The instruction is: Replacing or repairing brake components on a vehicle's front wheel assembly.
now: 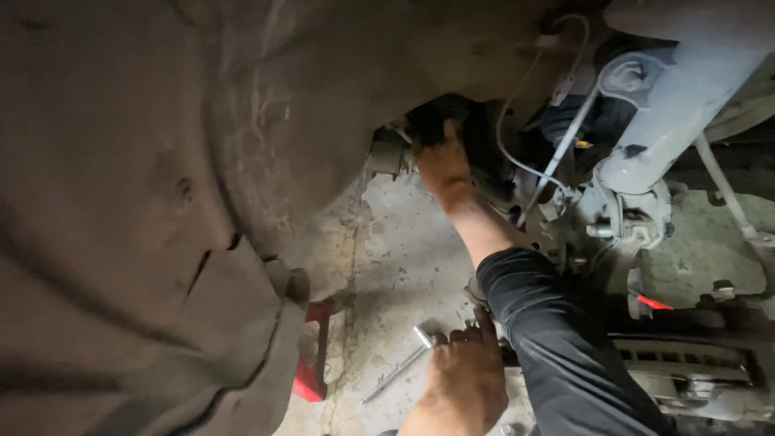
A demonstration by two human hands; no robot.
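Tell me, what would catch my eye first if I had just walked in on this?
Probably the huge dirty wheel-arch liner filling the left half of the view. Next, the right hand, in a black sleeve, reaching up into the dark gap beside the grey suspension parts. Low in the middle, the left hand rests by a metal wrench lying on the concrete floor.

red jack stand [311,367], brake disc [694,371], concrete floor [387,250]

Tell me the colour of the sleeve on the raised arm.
Black sleeve, clearest in the head view.
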